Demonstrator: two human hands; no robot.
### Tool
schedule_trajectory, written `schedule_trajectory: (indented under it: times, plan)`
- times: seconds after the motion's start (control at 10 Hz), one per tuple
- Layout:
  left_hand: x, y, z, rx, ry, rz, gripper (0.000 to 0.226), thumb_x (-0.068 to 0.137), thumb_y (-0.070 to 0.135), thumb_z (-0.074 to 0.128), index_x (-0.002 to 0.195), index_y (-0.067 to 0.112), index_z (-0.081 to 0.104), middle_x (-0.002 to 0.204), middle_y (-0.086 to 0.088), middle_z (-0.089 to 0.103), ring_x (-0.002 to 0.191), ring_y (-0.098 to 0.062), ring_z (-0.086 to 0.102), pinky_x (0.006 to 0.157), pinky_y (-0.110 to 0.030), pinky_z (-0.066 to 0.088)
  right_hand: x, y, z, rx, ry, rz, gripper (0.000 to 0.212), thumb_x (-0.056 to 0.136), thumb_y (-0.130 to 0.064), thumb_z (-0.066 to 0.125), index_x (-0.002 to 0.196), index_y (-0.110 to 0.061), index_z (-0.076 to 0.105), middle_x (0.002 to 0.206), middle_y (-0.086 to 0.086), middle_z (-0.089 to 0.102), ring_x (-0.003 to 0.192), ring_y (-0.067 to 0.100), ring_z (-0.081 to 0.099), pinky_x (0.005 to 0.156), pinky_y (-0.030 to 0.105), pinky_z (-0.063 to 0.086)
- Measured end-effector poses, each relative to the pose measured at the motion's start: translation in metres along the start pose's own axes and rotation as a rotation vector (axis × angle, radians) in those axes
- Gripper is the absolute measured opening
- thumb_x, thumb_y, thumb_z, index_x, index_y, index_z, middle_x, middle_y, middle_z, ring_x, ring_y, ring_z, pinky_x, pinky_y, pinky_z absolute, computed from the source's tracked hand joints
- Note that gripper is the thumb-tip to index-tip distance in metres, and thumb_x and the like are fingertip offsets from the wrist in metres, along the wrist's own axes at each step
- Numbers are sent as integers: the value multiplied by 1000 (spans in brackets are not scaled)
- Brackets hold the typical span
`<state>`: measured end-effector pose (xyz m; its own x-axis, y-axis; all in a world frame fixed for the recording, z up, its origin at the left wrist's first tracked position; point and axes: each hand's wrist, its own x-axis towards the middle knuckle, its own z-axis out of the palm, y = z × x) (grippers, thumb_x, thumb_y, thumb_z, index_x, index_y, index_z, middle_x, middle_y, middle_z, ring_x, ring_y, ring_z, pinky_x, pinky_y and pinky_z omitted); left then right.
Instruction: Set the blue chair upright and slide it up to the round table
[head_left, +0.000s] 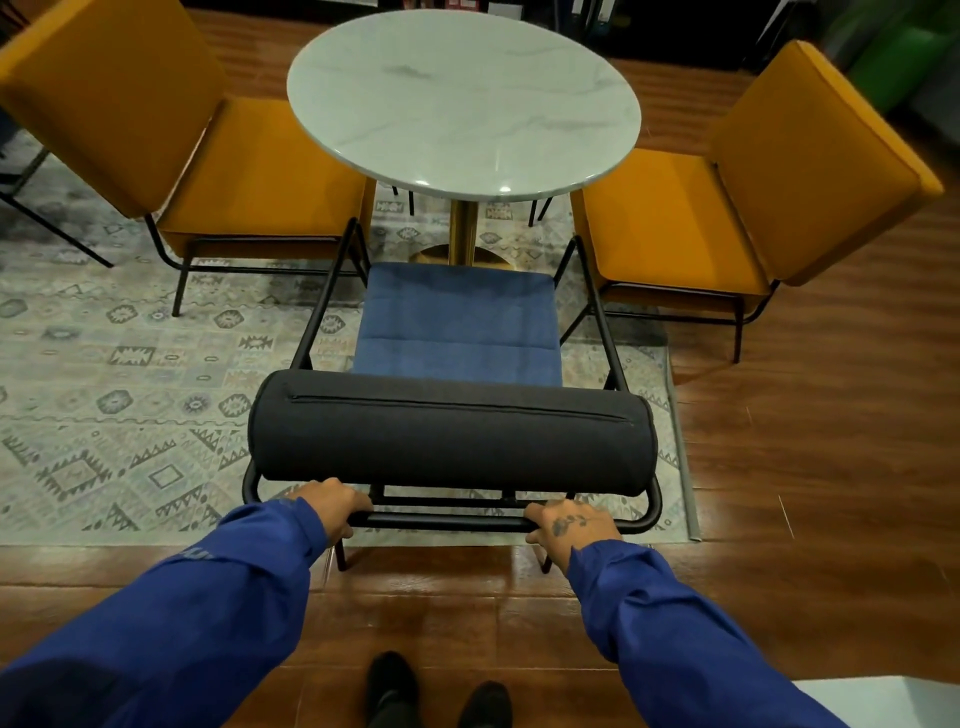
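Hands grip the black metal rear bar (447, 521), my left hand (332, 506) and right hand (574, 522) curled closed around it. I judge the blue-cushioned metal-framed chair (457, 322) upright already, facing the round white marble table (462, 98); next I push forward evenly.

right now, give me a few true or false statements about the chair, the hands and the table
1. The blue chair stands upright. True.
2. Only the left hand grips the chair's rear frame bar. False: the right hand grips it too.
3. The round table has cups on it. False: its marble top is bare.
4. An orange chair stands on each side of the table. True.
5. The blue seat is fully under the tabletop. False: it sits short of the table's edge.
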<state>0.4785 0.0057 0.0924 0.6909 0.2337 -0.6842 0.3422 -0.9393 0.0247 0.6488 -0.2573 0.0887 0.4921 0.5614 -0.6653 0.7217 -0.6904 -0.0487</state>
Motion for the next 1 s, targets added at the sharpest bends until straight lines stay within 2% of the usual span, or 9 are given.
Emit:
schedule_trajectory:
  times: [0.1, 0.3, 0.5, 0.8, 0.9, 1.0]
  plan:
    - [-2, 1, 2, 16, 16, 4, 44, 93, 19, 53, 137, 25, 47, 131, -6, 60, 121, -25, 57, 100, -33, 45, -1, -1, 1, 26, -20, 21, 35, 97, -39, 44, 130, -29, 44, 127, 10, 57, 118, 35, 53, 98, 56, 39]
    - [-7, 2, 3, -45, 39, 7, 34, 92, 18, 53, 126, 23, 54, 121, -6, 65, 110, -24, 62, 94, -33, 51, -6, 5, -2, 120, -37, 24, 40, 98, -40, 43, 137, -31, 43, 136, 6, 52, 127, 32, 46, 107, 57, 31]
    - [-7, 13, 1, -43, 74, 52, 32, 93, 35, 49, 123, 24, 55, 119, -4, 65, 109, -22, 61, 93, -33, 49, -15, 9, 2, 136, -15, 24, 42, 100, -41, 36, 142, -36, 36, 142, 5, 46, 134, 32, 37, 110, 65, 15]
    - [-13, 20, -6, -26, 54, 32, 32, 95, 33, 47, 124, 22, 55, 120, -5, 65, 110, -23, 61, 96, -35, 50, -16, 8, -3, 134, -34, 32, 41, 100, -42, 36, 141, -35, 38, 141, 4, 47, 132, 31, 40, 109, 64, 18]
    - [-18, 21, -11, -61, 56, -4, 31, 93, 34, 50, 121, 23, 57, 118, -4, 65, 106, -22, 62, 93, -35, 51, -19, 9, -11, 178, -15, 12, 42, 98, -44, 39, 138, -32, 43, 139, 4, 50, 128, 29, 45, 109, 53, 31]
    - [-23, 21, -33, -71, 103, -27, 28, 91, 37, 51, 115, 27, 59, 115, -3, 66, 103, -23, 63, 89, -36, 52, -20, 12, -35, 249, 19, -42, 45, 96, -43, 46, 138, -29, 45, 136, 6, 52, 124, 28, 49, 102, 41, 41]
